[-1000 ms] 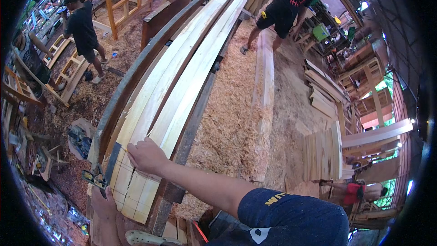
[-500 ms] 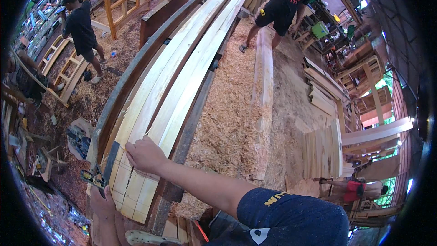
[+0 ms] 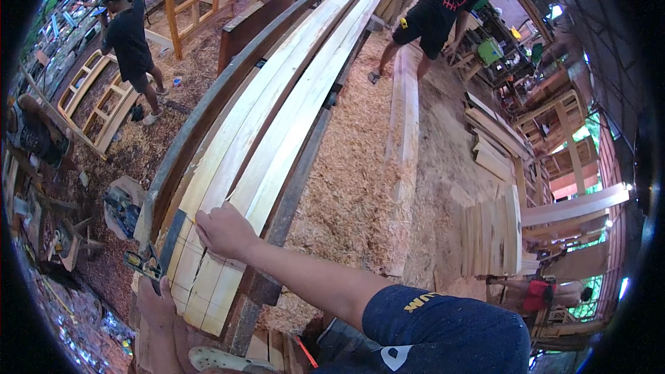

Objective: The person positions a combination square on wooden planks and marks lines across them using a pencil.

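Two long pale planks [image 3: 280, 145] lie side by side on the workbench, with thin lines drawn across their near ends. Beside the planks' left near edge, my left hand [image 3: 158, 303] is closed on the handle of a try square [image 3: 144, 261]. The square's dark blade [image 3: 171, 241] lies along the left plank. My right hand [image 3: 228, 232] rests over the planks just right of the blade, its fingers pinched. A thin pencil [image 3: 231, 196] seems to stick out above the fist; its lower end is mostly hidden by my fingers.
A co-worker [image 3: 443, 7] stands at the far end with a hand on the planks. Another person [image 3: 128, 41] stands at the left beside wooden frames [image 3: 104, 107]. Wood shavings [image 3: 346, 187] cover the floor right of the bench. Stacked boards [image 3: 492, 235] stand at the right.
The view has shifted slightly, so the scene sits a little lower and to the right. My hands keep nearly the same place on the planks and the square.
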### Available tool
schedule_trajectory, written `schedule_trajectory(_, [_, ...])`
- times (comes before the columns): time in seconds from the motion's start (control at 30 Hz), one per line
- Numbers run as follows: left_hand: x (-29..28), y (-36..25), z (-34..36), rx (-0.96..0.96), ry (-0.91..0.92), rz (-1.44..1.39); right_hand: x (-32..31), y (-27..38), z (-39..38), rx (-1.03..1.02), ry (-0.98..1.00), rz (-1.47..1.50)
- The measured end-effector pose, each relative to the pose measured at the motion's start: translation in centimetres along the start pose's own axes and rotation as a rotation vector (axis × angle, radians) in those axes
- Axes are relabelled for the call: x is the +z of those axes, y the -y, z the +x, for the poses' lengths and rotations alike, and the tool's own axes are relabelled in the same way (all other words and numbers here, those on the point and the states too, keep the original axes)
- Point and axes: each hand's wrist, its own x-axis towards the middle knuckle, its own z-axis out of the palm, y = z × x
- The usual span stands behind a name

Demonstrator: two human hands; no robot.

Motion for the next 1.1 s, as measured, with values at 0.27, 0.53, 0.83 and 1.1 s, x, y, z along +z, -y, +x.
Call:
schedule_trajectory(0.27, [0.6, 0.2, 0.1, 0.02, -0.015, 0.004, 0.7, -0.8, -0.1, -0.02, -0.031, 0.003])
schedule_trajectory(0.53, [0.4, 0.1, -0.1, -0.082, 0.039, 0.059, 0.4, -0.7, -0.2, -0.01, -0.016, 0.054])
schedule_trajectory(0.83, [-0.3, 0.0, 0.0, -0.082, 0.049, 0.059, 0.3, -0.5, 0.1, -0.006, 0.045, 0.048])
schedule_trajectory(1.1, [-0.5, -0.5, 0.3, -0.098, 0.064, 0.054, 0.1, -0.5, 0.3, -0.003, 0.037, 0.038])
